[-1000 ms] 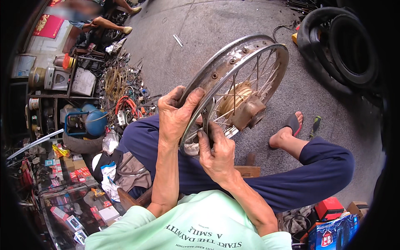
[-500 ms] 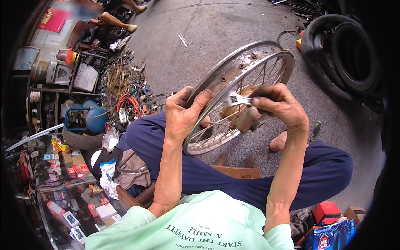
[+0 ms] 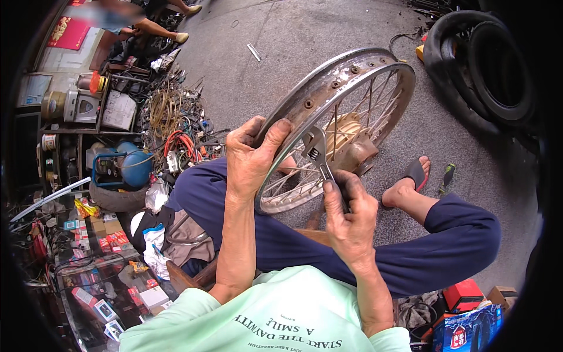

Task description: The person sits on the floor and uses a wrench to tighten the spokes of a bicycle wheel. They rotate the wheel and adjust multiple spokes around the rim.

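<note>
A worn, spoked wheel rim (image 3: pixel 328 97) without a tyre stands tilted between my knees, with its rusty hub (image 3: pixel 356 154) facing right. My left hand (image 3: pixel 251 152) is closed round the rim's left side, thumb on the outer channel. In my right hand (image 3: pixel 350 220) is an adjustable wrench (image 3: pixel 318 155), its handle gripped between thumb and fingers. The wrench's jaw end lies against the inner side of the rim, among the spokes. Whether the jaws sit on a spoke I cannot tell.
Black tyres (image 3: pixel 487 76) lie at the far right. Tangled wires and scrap (image 3: pixel 170 117) cover the ground at left, near a blue tank (image 3: pixel 135 164). A glass case with small boxes (image 3: pixel 97 276) stands lower left. Another person's leg (image 3: pixel 158 28) shows at top left.
My right hand has come down and to the left, swinging the wrench from nearly level to steeply upright. The rim has shifted slightly; my left hand keeps its hold.
</note>
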A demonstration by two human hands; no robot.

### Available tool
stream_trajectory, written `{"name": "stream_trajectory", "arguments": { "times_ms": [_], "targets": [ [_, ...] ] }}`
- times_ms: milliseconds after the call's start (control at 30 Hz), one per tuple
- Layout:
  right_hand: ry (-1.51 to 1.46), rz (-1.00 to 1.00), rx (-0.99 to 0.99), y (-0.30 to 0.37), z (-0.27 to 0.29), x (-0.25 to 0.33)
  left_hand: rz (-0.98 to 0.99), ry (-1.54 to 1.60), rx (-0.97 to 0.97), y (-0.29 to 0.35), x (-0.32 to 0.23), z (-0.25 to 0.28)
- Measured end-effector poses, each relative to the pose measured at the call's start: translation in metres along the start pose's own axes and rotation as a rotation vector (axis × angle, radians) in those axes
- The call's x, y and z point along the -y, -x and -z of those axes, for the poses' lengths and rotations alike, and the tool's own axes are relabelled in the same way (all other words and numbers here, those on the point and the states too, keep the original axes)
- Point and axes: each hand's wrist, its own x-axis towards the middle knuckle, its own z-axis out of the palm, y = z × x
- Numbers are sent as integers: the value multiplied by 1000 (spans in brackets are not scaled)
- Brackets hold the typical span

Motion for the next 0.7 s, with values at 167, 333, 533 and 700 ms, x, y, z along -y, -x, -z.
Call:
{"name": "stream_trajectory", "arguments": {
  "times_ms": [167,333,533,700],
  "targets": [
    [50,132,-80,10,-17,6,10,13,-18,2,10,2],
    [43,56,-102,25,-38,1,36,-11,-28,5,8,3],
    [64,200,-249,14,-67,-14,9,-93,-28,9,-2,-4],
    [-55,18,-24,8,-31,10,19,-24,-52,8,3,-6]
  ]
}}
